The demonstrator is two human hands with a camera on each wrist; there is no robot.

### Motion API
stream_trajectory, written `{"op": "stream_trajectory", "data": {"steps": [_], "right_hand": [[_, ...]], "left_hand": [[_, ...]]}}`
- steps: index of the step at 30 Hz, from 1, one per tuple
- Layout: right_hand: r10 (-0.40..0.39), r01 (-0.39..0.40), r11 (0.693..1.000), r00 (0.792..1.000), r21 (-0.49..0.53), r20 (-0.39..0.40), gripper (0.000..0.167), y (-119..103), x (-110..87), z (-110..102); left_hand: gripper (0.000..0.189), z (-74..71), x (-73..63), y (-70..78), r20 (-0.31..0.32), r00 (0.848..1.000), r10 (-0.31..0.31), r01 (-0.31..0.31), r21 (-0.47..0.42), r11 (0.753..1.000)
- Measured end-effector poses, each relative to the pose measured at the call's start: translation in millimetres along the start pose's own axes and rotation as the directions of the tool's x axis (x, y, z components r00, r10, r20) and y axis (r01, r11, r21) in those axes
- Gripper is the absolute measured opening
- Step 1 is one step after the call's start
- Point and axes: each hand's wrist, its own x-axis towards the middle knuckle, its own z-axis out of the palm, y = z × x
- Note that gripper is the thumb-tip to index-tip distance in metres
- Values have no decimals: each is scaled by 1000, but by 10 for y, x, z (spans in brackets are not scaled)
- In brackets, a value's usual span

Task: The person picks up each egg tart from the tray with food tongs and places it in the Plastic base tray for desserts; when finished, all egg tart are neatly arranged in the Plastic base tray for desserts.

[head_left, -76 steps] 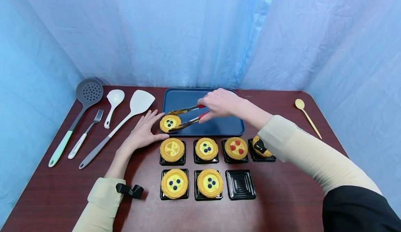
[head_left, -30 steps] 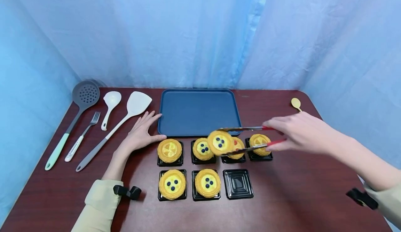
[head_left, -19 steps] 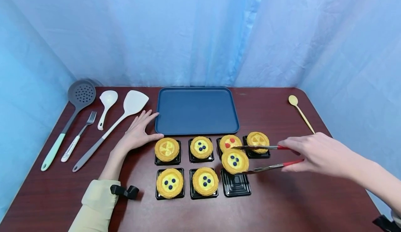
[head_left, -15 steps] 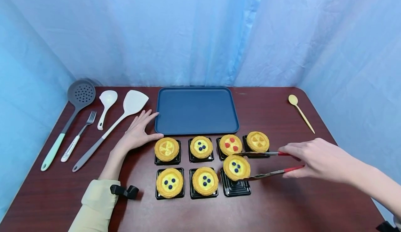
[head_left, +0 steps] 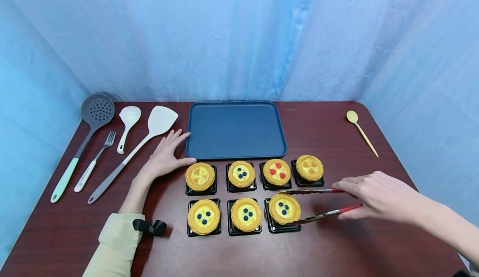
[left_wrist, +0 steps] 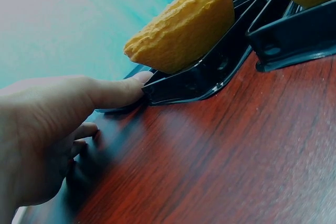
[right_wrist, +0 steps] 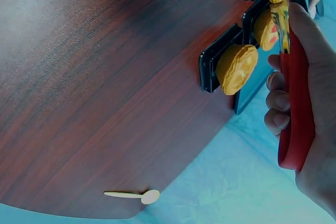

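Observation:
In the head view my right hand (head_left: 374, 196) grips red-handled tongs (head_left: 329, 213), whose metal arms reach left on both sides of a blueberry-topped egg tart (head_left: 284, 208). That tart sits over the black square holder (head_left: 275, 228) at the right end of the front row. The right wrist view shows the fingers curled round the red handle (right_wrist: 298, 98). My left hand (head_left: 164, 158) lies spread on the table, fingertips at the left edge of the blue tray (head_left: 235, 131). Its thumb touches the corner of a tart's holder (left_wrist: 197, 82) in the left wrist view.
Two tarts (head_left: 245, 214) with blueberries fill the other front holders. Behind them stands a row of several tarts, one with red pieces (head_left: 277, 171). At left lie a skimmer (head_left: 98, 110), fork (head_left: 95, 160), white ladle (head_left: 129, 119) and turner (head_left: 159, 123); a yellow spoon (head_left: 361, 132) lies far right.
The tongs carried the blueberry tart from the tray's left front corner, rightward and toward me, down to the front right holder. My left hand has stayed in place.

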Motion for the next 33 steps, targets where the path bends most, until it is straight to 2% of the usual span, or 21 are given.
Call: {"op": "stream_trajectory", "data": {"steps": [12, 21, 33], "right_hand": [[-6, 6, 1000, 1000, -8, -1, 53, -20, 8, 16], [20, -20, 1000, 1000, -2, 22, 53, -34, 8, 23], [5, -5, 1000, 1000, -7, 16, 53, -35, 20, 37]], "left_hand": [[94, 4, 4, 7, -2, 1000, 0, 0, 1, 1000], [93, 7, 4, 2, -3, 1000, 2, -2, 0, 1000], [93, 10, 9, -11, -4, 1000, 3, -3, 3, 1000]]}}
